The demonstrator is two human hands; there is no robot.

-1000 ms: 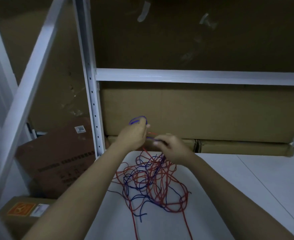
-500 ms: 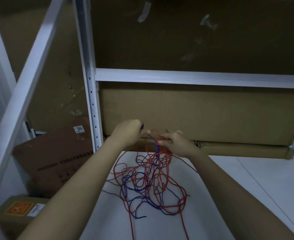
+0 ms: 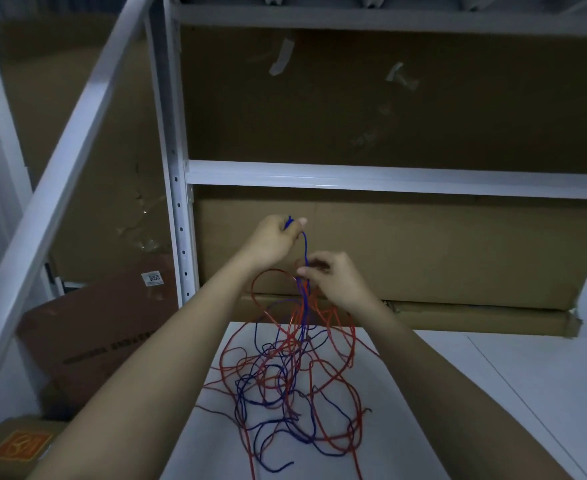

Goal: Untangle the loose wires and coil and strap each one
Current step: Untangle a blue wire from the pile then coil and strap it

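Above the table, the left hand pinches the blue wire end with clamped fingers, while the right hand pinches it lower, over the tangled red wire.

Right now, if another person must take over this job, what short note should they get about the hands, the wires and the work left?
Left hand: raised, pinching the end of the blue wire and pulling it up.
Right hand: lower, fingers pinched on the strands where the blue wire leaves the tangle.
Wires: red and blue, mixed in one loose heap on the white table, partly lifted toward the hands.
Done: only one blue end drawn free.
Left: separate the wires, then coil and strap each. No strap is visible.
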